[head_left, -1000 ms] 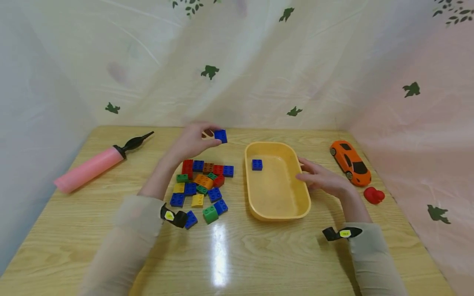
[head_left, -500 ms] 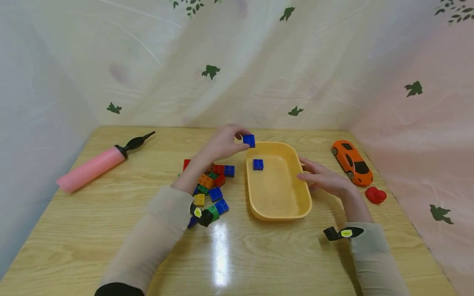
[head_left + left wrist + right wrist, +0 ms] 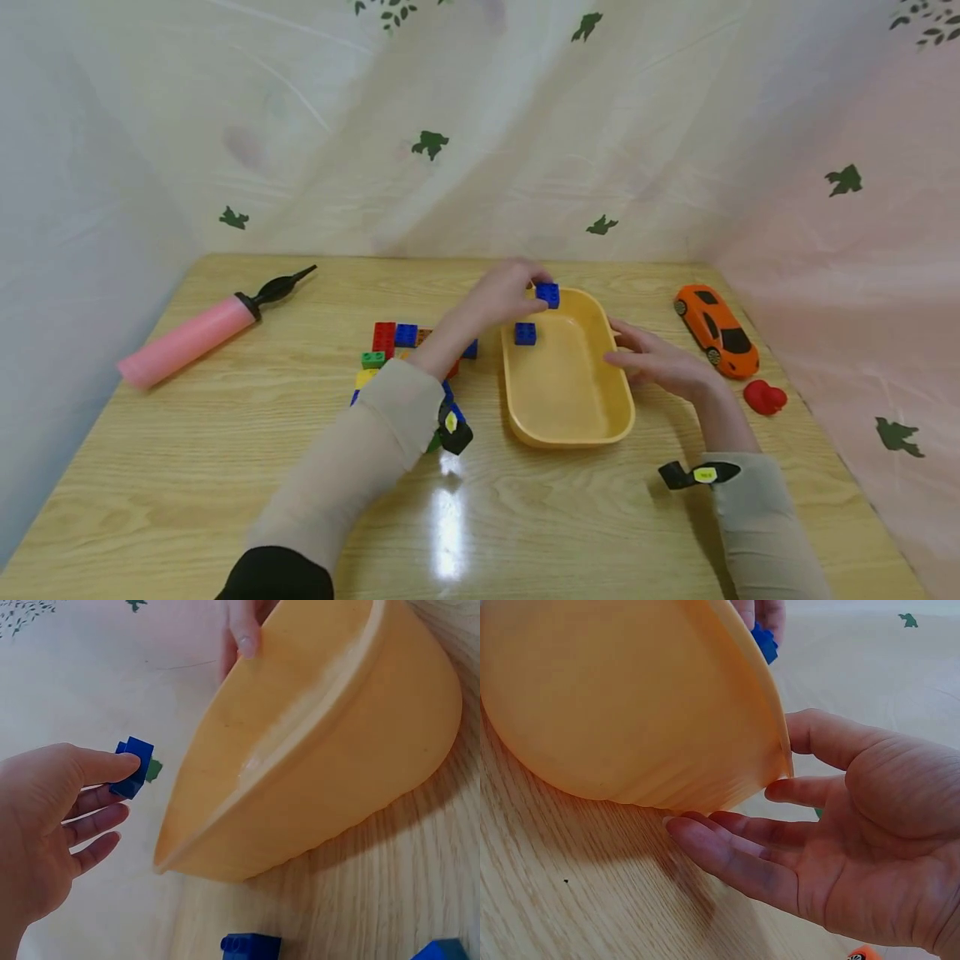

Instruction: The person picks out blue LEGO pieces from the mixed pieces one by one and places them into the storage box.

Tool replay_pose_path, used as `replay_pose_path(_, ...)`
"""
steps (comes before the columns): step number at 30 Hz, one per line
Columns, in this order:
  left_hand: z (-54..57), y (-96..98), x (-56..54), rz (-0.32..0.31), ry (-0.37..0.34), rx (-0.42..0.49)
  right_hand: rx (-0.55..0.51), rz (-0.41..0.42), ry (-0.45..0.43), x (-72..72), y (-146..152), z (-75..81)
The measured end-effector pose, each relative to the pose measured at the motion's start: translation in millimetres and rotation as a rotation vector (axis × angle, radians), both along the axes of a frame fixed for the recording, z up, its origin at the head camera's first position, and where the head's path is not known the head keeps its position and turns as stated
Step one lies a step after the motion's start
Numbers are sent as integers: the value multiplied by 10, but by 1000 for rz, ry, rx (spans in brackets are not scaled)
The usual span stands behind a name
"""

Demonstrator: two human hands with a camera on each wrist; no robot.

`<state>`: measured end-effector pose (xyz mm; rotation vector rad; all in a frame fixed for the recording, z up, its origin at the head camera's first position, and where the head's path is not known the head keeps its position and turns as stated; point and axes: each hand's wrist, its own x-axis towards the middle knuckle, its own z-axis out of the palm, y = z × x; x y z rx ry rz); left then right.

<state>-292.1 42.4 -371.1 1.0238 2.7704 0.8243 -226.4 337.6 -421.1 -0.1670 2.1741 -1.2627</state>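
Note:
My left hand (image 3: pixel 498 298) pinches a blue toy building block (image 3: pixel 548 295) between thumb and fingertips. The block hangs over the far end of a yellow plastic tub (image 3: pixel 567 440); in the left wrist view this block (image 3: pixel 135 769) shows beside the rim. Inside the tub, at its far left, lies another blue block (image 3: pixel 525 334). At the tub's right side, my right hand (image 3: pixel 660 360) grips the wall, thumb over the rim and fingers outside. Left of the tub, my left forearm partly hides a pile of red, blue, green and yellow blocks (image 3: pixel 385 335).
A pink hand pump (image 3: pixel 191 340) with a black nozzle lies at the left of the wooden table (image 3: pixel 525 525). To the right are an orange toy car (image 3: pixel 717 332) and a small red toy (image 3: pixel 765 397). A patterned cloth (image 3: pixel 510 167) hangs behind the table.
My left hand has carried the blue block rightward from above the pile to over the tub's far end. My right hand stays at the tub's side.

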Motion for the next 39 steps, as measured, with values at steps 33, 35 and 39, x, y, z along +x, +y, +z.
replay_pose_path(33,-495,348,61,67,110,-224,-25,19,10,-12,-6,-5)
replay_pose_path(35,-517,348,69,59,123,-231,-21,17,9,-10,-4,-6)
replay_pose_path(39,-540,348,87,55,132,-251,-13,18,12,-9,-1,-9)
